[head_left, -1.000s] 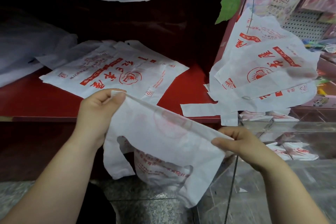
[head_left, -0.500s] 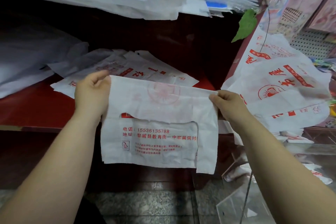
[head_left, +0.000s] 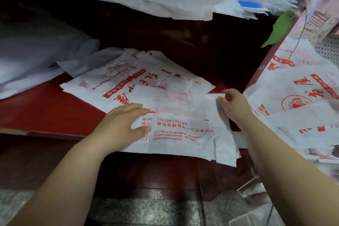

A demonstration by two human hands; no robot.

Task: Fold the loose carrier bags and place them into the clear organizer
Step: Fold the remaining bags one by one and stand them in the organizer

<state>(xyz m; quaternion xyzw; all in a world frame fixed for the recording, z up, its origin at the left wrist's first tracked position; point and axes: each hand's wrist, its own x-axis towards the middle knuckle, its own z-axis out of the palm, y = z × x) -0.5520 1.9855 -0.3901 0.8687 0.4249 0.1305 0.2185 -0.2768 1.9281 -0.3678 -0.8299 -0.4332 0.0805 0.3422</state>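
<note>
At the far left a pale grey-white heap of sheeting (head_left: 36, 57) lies on the dark red wooden bench (head_left: 45, 108). Beside it a flat stack of loose white carrier bags (head_left: 110, 80) with red characters is spread over the bench top.

The left forearm comes up from the lower left, and the left hand (head_left: 124, 124) lies palm down with straight, spread fingers, pressing the left end of a white plastic carrier bag with red print (head_left: 179, 130). This bag rests on top of the stack. Its long axis runs left to right along the bench front, its near edge hangs past the bench edge, and its red lines of text read upright towards the person.

The right forearm reaches in from the lower right. The right hand (head_left: 233, 106) pinches the bag's upper right corner between thumb and fingertips, lifting it slightly. To its right hangs a crumpled heap of white red-printed bags (head_left: 302, 101), under a green leaf (head_left: 278, 29). Low on the right, a blurred corner of the clear plastic organizer (head_left: 251, 189) shows.
</note>
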